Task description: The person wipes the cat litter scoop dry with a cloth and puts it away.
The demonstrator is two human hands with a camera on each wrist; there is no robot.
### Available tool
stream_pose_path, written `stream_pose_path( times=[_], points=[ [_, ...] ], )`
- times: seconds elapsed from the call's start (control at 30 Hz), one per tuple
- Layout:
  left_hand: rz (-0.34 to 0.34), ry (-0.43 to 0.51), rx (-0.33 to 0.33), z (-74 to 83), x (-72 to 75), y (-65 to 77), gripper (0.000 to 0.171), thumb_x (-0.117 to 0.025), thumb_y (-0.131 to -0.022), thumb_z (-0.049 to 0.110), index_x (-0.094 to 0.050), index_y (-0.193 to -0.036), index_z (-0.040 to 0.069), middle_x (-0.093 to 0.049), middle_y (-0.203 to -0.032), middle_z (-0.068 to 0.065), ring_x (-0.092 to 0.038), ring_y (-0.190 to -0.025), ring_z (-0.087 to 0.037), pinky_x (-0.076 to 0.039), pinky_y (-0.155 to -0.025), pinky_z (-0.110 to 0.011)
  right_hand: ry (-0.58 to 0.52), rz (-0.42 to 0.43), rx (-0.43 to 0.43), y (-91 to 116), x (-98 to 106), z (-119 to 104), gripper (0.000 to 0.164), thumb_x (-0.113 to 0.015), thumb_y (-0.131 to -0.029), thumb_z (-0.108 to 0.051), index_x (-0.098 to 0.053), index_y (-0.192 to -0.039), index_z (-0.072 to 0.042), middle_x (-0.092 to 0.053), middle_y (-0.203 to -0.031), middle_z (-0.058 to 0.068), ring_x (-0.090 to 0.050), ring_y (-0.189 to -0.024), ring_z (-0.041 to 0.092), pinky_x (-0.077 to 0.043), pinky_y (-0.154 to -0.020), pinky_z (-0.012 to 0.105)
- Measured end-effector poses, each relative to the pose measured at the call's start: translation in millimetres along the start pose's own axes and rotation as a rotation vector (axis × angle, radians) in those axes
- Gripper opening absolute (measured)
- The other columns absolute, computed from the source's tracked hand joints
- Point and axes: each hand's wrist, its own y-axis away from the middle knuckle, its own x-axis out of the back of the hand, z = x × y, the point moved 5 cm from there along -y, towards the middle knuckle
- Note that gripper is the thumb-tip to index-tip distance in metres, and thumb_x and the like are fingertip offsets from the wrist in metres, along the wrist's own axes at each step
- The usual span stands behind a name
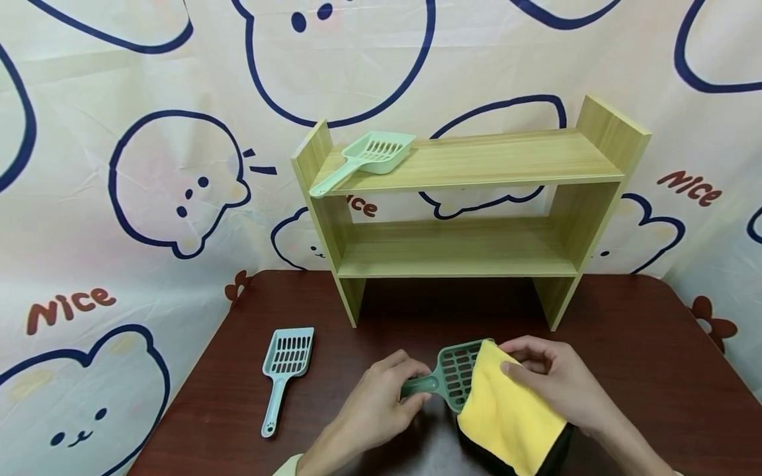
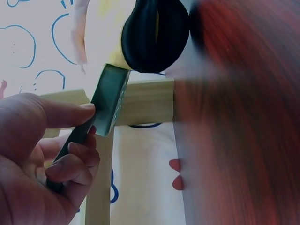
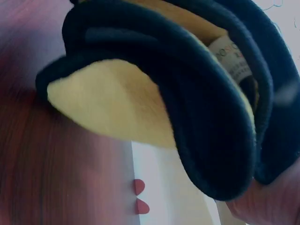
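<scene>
By its handle, my left hand (image 1: 381, 400) grips a dark green slotted litter scoop (image 1: 457, 371), its head pointing right. My right hand (image 1: 556, 377) pinches a yellow cloth with black edging (image 1: 512, 413), draped over the right side of the scoop's head. In the left wrist view the fingers curl round the handle, and the scoop's end (image 2: 108, 96) meets the yellow of the cloth. Folds of the cloth (image 3: 112, 103) fill the right wrist view, a printed label (image 3: 232, 58) among them, and hide most of the right hand.
A light blue litter scoop (image 1: 288, 360) lies on the dark red-brown table (image 1: 208, 410), left of my hands. Behind stands a two-tier wooden shelf (image 1: 458, 251), with a pale green scoop (image 1: 375, 153) on its top left. A cartoon-printed cloth (image 1: 178, 86) hangs at the back.
</scene>
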Motion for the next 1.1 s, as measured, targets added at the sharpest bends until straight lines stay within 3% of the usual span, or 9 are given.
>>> stream_pose_path(
  times=[0.2, 0.57, 0.93, 1.1],
  points=[
    [0.019, -0.018, -0.008, 5.1, -5.8, -3.4, 0.020, -0.085, -0.092, 0.012, -0.078, -0.111, 0.012, -0.067, -0.097, 0.006, -0.053, -0.077, 0.003, -0.048, -0.071, -0.016, 0.050, 0.022, 0.052, -5, -12, -4, 0.027, -0.075, -0.101, -0.016, -0.073, -0.125, -0.003, -0.078, -0.107, 0.010, -0.072, -0.073, 0.009, -0.058, -0.064, 0.028],
    [0.012, 0.017, 0.033, 6.3, -16.2, -9.1, 0.020, -0.085, -0.093, 0.013, -0.078, -0.111, 0.014, -0.067, -0.099, 0.006, -0.054, -0.078, 0.003, -0.048, -0.070, -0.016, 0.003, -0.034, 0.098, -10, -30, -4, 0.027, -0.074, -0.102, -0.013, -0.072, -0.125, 0.001, -0.077, -0.115, 0.020, -0.076, -0.081, 0.009, -0.061, -0.064, 0.030],
    [-0.005, 0.066, 0.058, -1.1, -14.0, -5.4, 0.020, -0.084, -0.094, 0.013, -0.077, -0.113, 0.015, -0.068, -0.100, 0.005, -0.054, -0.079, 0.003, -0.048, -0.070, -0.017, 0.135, 0.073, 0.051, -9, -14, -3, 0.022, -0.078, -0.099, -0.015, -0.077, -0.121, -0.009, -0.080, -0.115, 0.010, -0.074, -0.084, 0.004, -0.059, -0.067, 0.028],
    [-0.010, 0.097, 0.057, -6.1, -8.7, -1.0, 0.020, -0.083, -0.094, 0.012, -0.077, -0.114, 0.013, -0.068, -0.101, 0.004, -0.053, -0.078, 0.003, -0.048, -0.069, -0.017, 0.149, 0.106, 0.036, -6, -4, -4, 0.021, -0.079, -0.099, -0.015, -0.077, -0.119, -0.010, -0.080, -0.110, 0.010, -0.071, -0.074, 0.008, -0.057, -0.062, 0.029]
  ],
)
